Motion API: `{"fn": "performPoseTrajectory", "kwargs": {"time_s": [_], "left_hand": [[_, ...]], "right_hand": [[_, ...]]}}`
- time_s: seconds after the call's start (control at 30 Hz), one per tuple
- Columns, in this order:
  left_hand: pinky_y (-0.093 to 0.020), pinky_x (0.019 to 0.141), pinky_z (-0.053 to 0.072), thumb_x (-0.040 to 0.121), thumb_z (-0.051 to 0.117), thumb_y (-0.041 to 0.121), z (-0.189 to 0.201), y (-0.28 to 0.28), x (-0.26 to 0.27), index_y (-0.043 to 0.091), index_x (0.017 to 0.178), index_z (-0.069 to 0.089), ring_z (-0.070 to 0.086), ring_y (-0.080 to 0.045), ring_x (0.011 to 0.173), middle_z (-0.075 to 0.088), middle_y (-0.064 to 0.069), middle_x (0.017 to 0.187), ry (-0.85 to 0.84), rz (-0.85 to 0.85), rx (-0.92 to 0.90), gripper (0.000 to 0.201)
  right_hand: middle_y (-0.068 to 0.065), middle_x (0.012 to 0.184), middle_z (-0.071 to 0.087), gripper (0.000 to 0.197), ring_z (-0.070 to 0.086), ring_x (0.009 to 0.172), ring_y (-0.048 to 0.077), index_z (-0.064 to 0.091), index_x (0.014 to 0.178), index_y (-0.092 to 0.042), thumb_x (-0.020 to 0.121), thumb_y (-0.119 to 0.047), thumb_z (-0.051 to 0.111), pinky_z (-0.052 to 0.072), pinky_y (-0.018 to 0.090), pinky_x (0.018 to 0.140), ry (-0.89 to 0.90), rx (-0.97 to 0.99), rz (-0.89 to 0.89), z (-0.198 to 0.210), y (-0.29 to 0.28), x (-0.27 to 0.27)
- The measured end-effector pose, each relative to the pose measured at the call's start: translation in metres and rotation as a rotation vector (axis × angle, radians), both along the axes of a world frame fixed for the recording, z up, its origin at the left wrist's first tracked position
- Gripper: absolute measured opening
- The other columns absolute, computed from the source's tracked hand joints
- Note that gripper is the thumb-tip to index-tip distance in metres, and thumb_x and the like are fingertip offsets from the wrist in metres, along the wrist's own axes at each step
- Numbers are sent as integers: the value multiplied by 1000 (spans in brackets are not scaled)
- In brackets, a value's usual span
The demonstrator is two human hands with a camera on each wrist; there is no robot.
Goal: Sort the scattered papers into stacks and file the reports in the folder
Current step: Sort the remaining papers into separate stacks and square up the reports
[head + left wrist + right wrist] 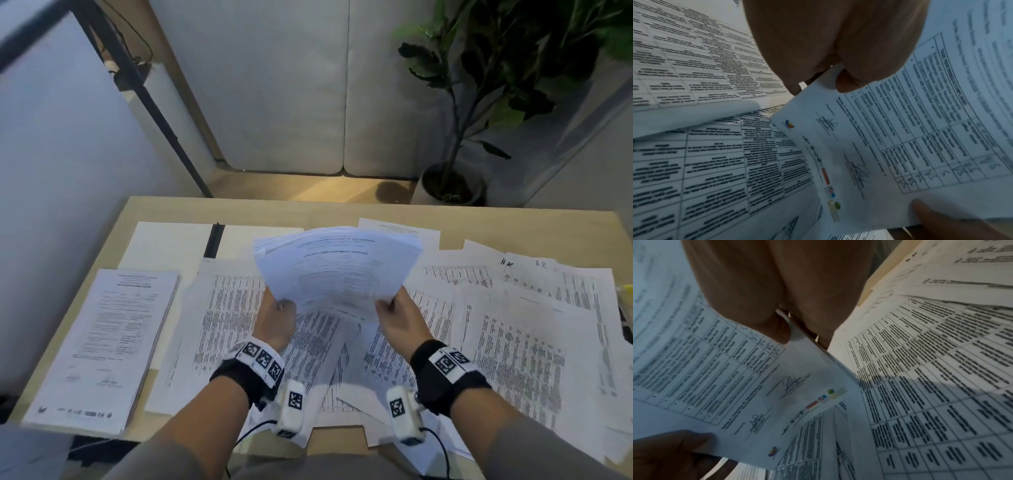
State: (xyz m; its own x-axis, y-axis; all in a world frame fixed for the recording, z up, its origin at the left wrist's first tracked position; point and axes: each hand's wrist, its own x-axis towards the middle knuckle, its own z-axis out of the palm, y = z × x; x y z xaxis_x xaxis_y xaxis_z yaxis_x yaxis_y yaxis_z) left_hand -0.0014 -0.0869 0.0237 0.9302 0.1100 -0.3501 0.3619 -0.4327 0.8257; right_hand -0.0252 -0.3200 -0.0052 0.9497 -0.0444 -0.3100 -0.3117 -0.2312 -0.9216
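Observation:
Both hands hold a bundle of report sheets (337, 270) raised above the table's middle. My left hand (277, 317) pinches its near left corner, thumb on top, as the left wrist view shows on the report page (890, 146). My right hand (397, 315) pinches the near right corner of the same page (735, 378). A squared stack of reports (106, 342) lies at the table's left. Beyond it lies an open pale folder (178, 245) with a dark spine. Sheets with printed tables (513, 342) lie scattered below and to the right.
The wooden table (308, 210) ends just past the papers. A potted plant (455, 185) stands on the floor beyond the far right corner. A dark slanted pole (161, 126) rises at the far left. Some sheets overhang the near edge.

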Motion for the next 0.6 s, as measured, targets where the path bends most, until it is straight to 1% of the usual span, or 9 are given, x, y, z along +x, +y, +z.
{"fn": "performPoseTrajectory", "kwargs": {"time_s": [0.03,0.07,0.1,0.13,0.17,0.23,0.33,0.43,0.6], "left_hand": [[-9,46,38,100,36,-4,1,1,0,10,138,49,42,-8,62,58,-32,118,0,-13,-5,43],[-6,55,41,101,36,-3,1,2,0,19,140,48,48,-4,69,63,-14,119,-14,-29,-23,46],[-4,72,44,103,37,-2,4,4,-1,30,140,44,54,0,84,62,8,122,-27,-45,-55,49],[-11,89,45,104,39,1,6,7,-2,37,138,43,55,1,101,57,22,124,-26,-49,-84,50],[-21,98,44,104,42,5,8,12,-3,40,137,46,55,0,112,57,25,126,-15,-44,-92,48],[-34,103,47,100,48,11,11,25,-4,36,136,52,58,-5,118,62,18,128,-23,-21,-64,44],[-29,89,51,100,51,12,17,53,-10,29,125,54,62,-3,108,66,15,119,-41,9,-56,31],[-30,75,48,100,49,10,21,90,-19,23,119,56,65,-14,94,68,6,108,-43,64,-28,24],[-30,62,42,102,47,12,16,176,-34,22,119,55,56,-21,74,64,-5,96,17,144,87,21]], "right_hand": [[-5,147,55,48,48,142,17,44,149,-21,105,0,43,32,43,125,25,-16,14,0,0,2],[-4,148,53,46,47,142,18,46,147,-20,106,0,43,32,43,125,44,-28,25,1,0,4],[-5,150,52,45,45,143,17,47,147,-21,107,-2,43,32,42,124,52,-40,29,4,0,5],[-8,150,52,45,46,142,15,47,147,-24,107,-3,43,33,40,123,36,-53,36,8,-1,6],[-11,147,54,47,48,138,12,48,147,-26,106,-4,44,37,37,120,0,-87,47,14,-2,8],[-16,139,61,48,55,128,5,51,145,-31,104,-6,47,43,31,109,-59,-140,69,28,-3,11],[-18,131,68,43,62,124,6,57,136,-35,103,-8,50,48,37,108,-23,-65,123,39,8,17],[-12,126,72,38,68,118,16,63,129,-35,101,-10,54,52,51,106,95,9,192,40,40,24],[-7,122,76,36,73,111,19,66,127,-26,99,-4,57,57,52,100,232,96,297,33,132,24]]}}
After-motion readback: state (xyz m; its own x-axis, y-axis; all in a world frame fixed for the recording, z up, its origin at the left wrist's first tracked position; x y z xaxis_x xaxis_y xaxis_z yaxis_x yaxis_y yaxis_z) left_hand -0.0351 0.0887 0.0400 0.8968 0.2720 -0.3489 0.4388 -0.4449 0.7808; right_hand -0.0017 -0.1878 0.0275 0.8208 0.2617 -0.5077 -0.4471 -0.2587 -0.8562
